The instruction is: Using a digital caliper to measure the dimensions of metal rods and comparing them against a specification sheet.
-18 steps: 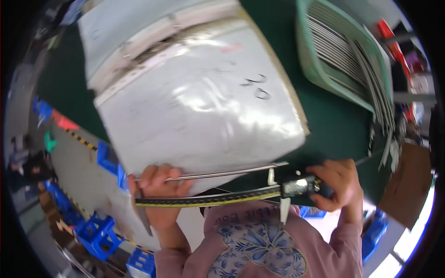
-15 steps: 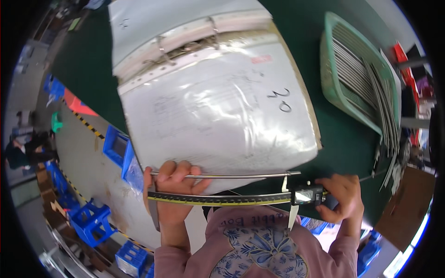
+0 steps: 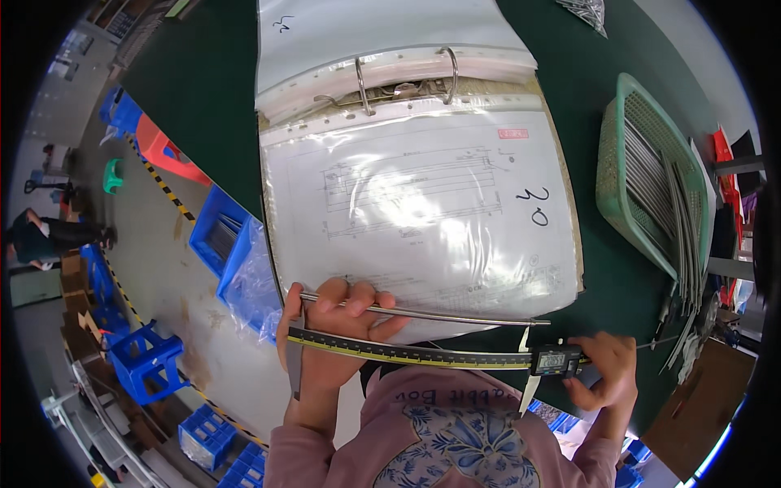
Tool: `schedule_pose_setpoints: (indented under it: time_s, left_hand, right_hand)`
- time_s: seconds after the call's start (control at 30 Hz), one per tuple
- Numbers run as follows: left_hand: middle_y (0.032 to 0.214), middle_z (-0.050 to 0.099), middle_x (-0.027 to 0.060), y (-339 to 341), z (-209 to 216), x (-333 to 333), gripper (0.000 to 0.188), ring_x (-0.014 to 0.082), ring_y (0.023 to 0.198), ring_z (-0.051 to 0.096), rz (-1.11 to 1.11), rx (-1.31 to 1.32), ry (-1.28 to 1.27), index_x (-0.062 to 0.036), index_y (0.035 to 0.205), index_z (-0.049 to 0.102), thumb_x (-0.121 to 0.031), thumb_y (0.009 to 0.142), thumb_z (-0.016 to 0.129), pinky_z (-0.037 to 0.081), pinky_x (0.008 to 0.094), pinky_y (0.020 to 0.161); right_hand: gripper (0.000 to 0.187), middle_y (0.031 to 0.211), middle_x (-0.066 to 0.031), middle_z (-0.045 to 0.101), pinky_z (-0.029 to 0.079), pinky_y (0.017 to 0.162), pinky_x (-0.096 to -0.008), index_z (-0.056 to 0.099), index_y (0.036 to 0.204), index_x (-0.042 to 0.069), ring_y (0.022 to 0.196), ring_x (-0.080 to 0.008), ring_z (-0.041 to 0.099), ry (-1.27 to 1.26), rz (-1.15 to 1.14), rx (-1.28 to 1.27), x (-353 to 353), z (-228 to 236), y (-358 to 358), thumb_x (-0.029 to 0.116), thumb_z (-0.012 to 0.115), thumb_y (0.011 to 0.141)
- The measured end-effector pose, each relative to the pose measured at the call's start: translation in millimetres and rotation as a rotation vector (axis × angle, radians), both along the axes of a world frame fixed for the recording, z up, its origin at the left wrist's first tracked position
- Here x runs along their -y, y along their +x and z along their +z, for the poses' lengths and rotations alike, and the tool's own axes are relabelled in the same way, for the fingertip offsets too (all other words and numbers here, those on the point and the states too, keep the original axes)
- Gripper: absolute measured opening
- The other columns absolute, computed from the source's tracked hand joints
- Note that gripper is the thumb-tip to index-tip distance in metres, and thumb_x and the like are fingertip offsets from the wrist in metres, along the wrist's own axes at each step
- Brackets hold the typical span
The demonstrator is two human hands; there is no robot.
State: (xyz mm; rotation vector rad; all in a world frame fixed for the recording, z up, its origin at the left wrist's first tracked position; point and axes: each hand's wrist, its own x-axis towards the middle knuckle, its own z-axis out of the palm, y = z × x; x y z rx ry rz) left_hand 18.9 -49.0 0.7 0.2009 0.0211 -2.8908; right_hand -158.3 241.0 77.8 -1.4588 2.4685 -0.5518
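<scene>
A thin metal rod (image 3: 455,317) lies lengthwise between the jaws of a long digital caliper (image 3: 431,355). My left hand (image 3: 346,321) is closed round the rod's left end, its fingers curled over it beside the caliper's fixed jaw. At the other end, my right hand (image 3: 606,370) grips the caliper by its display slider, thumb and fingers bent around it. The sliding jaw stands at the rod's right tip; whether they touch is too small to tell. Just beyond the rod, an open ring binder (image 3: 407,236) shows a technical drawing in a glossy plastic sleeve.
On the dark green table (image 3: 561,106), a pale green basket (image 3: 610,175) at the right holds many metal rods (image 3: 651,179). A bag of small parts (image 3: 587,11) lies at the far right. Blue crates (image 3: 213,232) and a blue stool (image 3: 148,362) stand left; another person (image 3: 53,236) is farther off.
The view has shifted, so the binder and basket appear lower and farther right. Both hands keep their holds on the rod and caliper. The drawing shows more sharply.
</scene>
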Motion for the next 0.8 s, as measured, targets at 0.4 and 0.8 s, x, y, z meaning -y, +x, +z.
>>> schedule_pose_setpoints:
  time_s: [0.4, 0.8]
  left_hand:
    - [0.094, 0.047, 0.0125, 2.2, 6.0, -2.5, 0.039, 0.0382, 0.117, 0.038, 0.018, 0.054, -0.026, -0.0079, 0.085, 0.050, -0.041, 0.093, 0.033, 0.026, 0.0610, 0.104]
    - [0.098, 0.050, 0.0135, 3.5, 5.3, -1.9, 0.043, 0.0363, 0.119, 0.038, -0.012, 0.054, -0.003, -0.0112, 0.085, 0.053, -0.048, 0.093, 0.032, 0.024, 0.0572, 0.107]
  right_hand:
    - [0.041, 0.055, -0.0046, 0.048, 0.037, 0.044, -0.0330, 0.066, 0.085, 0.004, 0.045, -0.0218, 0.049, 0.002, -0.021, 0.058, -3.9, -3.9, 2.3, 0.028, 0.065, 0.052]
    - [0.047, 0.053, -0.0044, 0.047, 0.035, 0.043, -0.0325, 0.066, 0.090, 0.003, 0.042, -0.0213, 0.047, 0.021, -0.066, 0.100, -0.2, -2.4, 5.5, 0.030, 0.065, 0.052]
